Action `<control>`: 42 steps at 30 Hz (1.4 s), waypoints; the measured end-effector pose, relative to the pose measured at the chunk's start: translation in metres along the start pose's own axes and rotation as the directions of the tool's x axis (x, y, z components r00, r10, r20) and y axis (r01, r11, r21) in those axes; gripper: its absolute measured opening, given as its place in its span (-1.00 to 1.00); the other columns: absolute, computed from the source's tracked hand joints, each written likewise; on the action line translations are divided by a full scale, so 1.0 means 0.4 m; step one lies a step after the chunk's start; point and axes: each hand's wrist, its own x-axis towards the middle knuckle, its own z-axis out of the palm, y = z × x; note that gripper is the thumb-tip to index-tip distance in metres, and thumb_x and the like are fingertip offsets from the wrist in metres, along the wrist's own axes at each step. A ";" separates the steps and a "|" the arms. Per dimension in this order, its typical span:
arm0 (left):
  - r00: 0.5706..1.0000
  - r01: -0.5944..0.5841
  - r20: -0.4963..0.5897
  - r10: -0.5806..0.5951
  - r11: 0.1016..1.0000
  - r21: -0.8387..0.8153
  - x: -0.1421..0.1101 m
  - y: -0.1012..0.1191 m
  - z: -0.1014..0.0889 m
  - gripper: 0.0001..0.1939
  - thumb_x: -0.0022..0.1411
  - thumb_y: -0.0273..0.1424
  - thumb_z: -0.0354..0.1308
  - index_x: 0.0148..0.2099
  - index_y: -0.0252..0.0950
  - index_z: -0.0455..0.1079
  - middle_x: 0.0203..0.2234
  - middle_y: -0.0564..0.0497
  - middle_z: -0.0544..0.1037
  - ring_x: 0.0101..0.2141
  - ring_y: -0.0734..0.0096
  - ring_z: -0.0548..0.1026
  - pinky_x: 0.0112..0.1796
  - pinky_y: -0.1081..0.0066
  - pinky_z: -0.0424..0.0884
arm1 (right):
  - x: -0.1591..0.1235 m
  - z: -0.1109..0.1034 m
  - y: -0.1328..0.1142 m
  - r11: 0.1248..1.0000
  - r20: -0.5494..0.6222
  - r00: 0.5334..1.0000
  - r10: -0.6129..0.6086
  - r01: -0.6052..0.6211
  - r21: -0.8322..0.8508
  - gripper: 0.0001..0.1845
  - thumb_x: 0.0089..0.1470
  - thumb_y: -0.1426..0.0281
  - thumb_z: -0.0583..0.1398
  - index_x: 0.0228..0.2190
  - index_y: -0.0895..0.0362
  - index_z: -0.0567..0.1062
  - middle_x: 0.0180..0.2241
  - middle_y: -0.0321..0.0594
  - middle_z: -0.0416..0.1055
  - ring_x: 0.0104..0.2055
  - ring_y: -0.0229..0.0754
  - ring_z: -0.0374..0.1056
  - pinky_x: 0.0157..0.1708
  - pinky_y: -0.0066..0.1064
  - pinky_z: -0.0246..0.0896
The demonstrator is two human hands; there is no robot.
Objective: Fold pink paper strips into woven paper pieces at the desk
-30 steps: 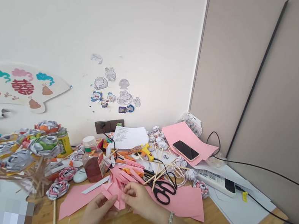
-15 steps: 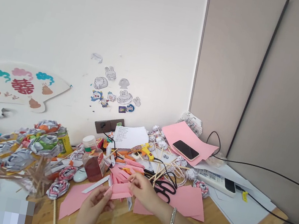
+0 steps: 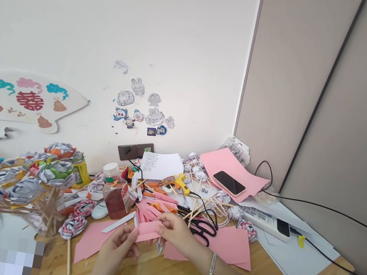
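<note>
A folded strip of pink paper [image 3: 147, 231] is stretched between both hands above the front of the wooden table. My left hand [image 3: 121, 242] pinches its left end between thumb and fingers. At the other end my right hand [image 3: 172, 231], with a silvery bracelet on the wrist, grips the paper's edge. Just behind lie loose pink paper strips [image 3: 146, 211]. Black-handled scissors [image 3: 202, 230] rest right of my right hand, partly over pink sheets [image 3: 233, 248]. Another pink sheet [image 3: 89, 241] lies left of my left hand.
Paper flowers on sticks [image 3: 56, 173] crowd the left side. A jar of reddish liquid [image 3: 116, 199] stands behind my left hand. Further back lie a yellow glue gun [image 3: 180, 183] with its cord and a phone [image 3: 228, 183] on pink paper. A white power strip [image 3: 268, 222] sits right.
The pink paper's fold has flattened slightly between my fingers, and my right thumb and fingers have shifted a little along it. The view has tilted slightly.
</note>
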 end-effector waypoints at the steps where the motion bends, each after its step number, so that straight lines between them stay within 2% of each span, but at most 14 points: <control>1: 1.000 -0.009 -0.003 0.009 1.000 0.009 -0.002 0.000 0.001 -0.65 -0.20 -0.13 0.21 -0.45 -0.29 0.31 -0.83 0.17 0.42 -0.75 0.54 0.37 -0.67 0.58 0.30 | 0.001 -0.002 0.005 1.000 -0.003 1.000 0.011 -0.011 -0.007 -0.69 -0.09 0.21 0.14 -0.32 0.16 0.31 -0.60 -0.33 0.30 -0.60 -0.31 0.26 -0.59 -0.50 0.13; 6: 0.999 -0.031 0.021 0.031 1.000 0.001 0.004 -0.009 -0.001 -0.69 -0.16 -0.16 0.21 -0.47 -0.29 0.29 -0.81 0.20 0.39 -0.78 0.55 0.36 -0.71 0.56 0.26 | 0.003 -0.005 0.013 0.997 -0.064 0.996 0.063 -0.066 -0.032 -0.69 -0.11 0.25 0.16 -0.32 0.18 0.31 -0.62 -0.34 0.32 -0.66 -0.34 0.23 -0.62 -0.51 0.12; 10: 0.998 -0.021 0.060 0.024 0.998 -0.059 0.012 -0.021 -0.007 -0.66 -0.12 -0.20 0.20 -0.32 -0.30 0.30 -0.79 0.21 0.40 -0.79 0.52 0.36 -0.73 0.54 0.25 | 0.000 0.000 -0.013 0.996 -0.089 0.993 0.083 -0.079 0.049 -0.71 -0.14 0.26 0.18 -0.37 0.19 0.32 -0.64 -0.36 0.31 -0.68 -0.36 0.23 -0.63 -0.51 0.14; 15: 0.998 -0.061 -0.027 0.057 0.983 -0.172 0.009 -0.021 -0.008 -0.70 -0.12 -0.28 0.23 -0.31 -0.30 0.33 -0.78 0.20 0.43 -0.81 0.61 0.31 -0.75 0.61 0.19 | -0.006 0.008 -0.040 0.977 -0.033 0.993 0.112 -0.105 0.184 -0.71 -0.17 0.29 0.20 -0.36 0.18 0.35 -0.60 -0.34 0.34 -0.65 -0.34 0.28 -0.57 -0.47 0.20; 19: 0.997 -0.068 -0.049 0.057 0.964 -0.255 0.007 -0.017 -0.008 -0.75 -0.17 -0.31 0.26 -0.38 -0.30 0.36 -0.79 0.19 0.44 -0.82 0.64 0.29 -0.76 0.63 0.15 | -0.011 0.012 -0.049 0.971 -0.023 0.997 0.077 -0.069 0.231 -0.73 -0.16 0.31 0.20 -0.35 0.18 0.39 -0.58 -0.33 0.35 -0.62 -0.34 0.29 -0.53 -0.46 0.22; 23: 0.998 -0.058 -0.009 0.057 0.970 -0.236 0.001 -0.001 -0.011 -0.75 -0.19 -0.32 0.27 -0.42 -0.31 0.37 -0.79 0.15 0.45 -0.81 0.59 0.32 -0.74 0.59 0.19 | -0.013 0.010 -0.055 0.978 -0.004 1.000 0.013 -0.012 0.207 -0.75 -0.13 0.31 0.19 -0.36 0.19 0.41 -0.55 -0.31 0.36 -0.59 -0.33 0.29 -0.50 -0.44 0.22; 28: 0.993 0.002 0.114 0.023 0.977 -0.213 -0.003 0.017 -0.007 -0.73 -0.13 -0.22 0.21 -0.39 -0.28 0.31 -0.78 0.15 0.44 -0.76 0.49 0.37 -0.70 0.51 0.27 | -0.012 0.005 -0.049 0.992 -0.012 0.997 -0.073 0.073 0.104 -0.80 -0.10 0.32 0.16 -0.40 0.18 0.44 -0.51 -0.29 0.37 -0.55 -0.33 0.28 -0.45 -0.43 0.22; 33: 0.991 0.072 0.118 -0.064 0.995 -0.067 0.003 0.007 -0.001 -0.68 -0.14 -0.12 0.17 -0.48 -0.27 0.25 -0.79 0.20 0.40 -0.79 0.51 0.35 -0.72 0.52 0.24 | -0.013 0.003 -0.039 0.984 -0.049 0.992 -0.117 0.109 -0.142 -0.83 -0.06 0.42 0.09 -0.41 0.17 0.46 -0.50 -0.26 0.37 -0.48 -0.29 0.29 -0.46 -0.47 0.18; 38: 0.992 0.020 0.126 -0.015 0.999 -0.041 -0.001 0.008 0.000 -0.72 -0.12 -0.18 0.18 -0.46 -0.27 0.27 -0.74 0.20 0.40 -0.74 0.53 0.37 -0.67 0.52 0.28 | -0.017 0.001 -0.049 0.951 -0.038 0.992 -0.117 0.101 -0.293 -0.81 -0.05 0.40 0.08 -0.39 0.17 0.46 -0.43 -0.25 0.37 -0.45 -0.30 0.27 -0.45 -0.49 0.16; 42: 0.987 -0.089 0.136 0.081 0.994 0.055 -0.012 0.011 0.007 -0.77 -0.05 -0.22 0.14 -0.43 -0.28 0.29 -0.71 0.17 0.41 -0.71 0.52 0.38 -0.65 0.51 0.30 | -0.018 0.003 -0.047 0.933 -0.069 0.994 -0.086 0.056 -0.354 -0.74 -0.02 0.29 0.08 -0.32 0.17 0.44 -0.44 -0.25 0.37 -0.44 -0.29 0.25 -0.45 -0.49 0.14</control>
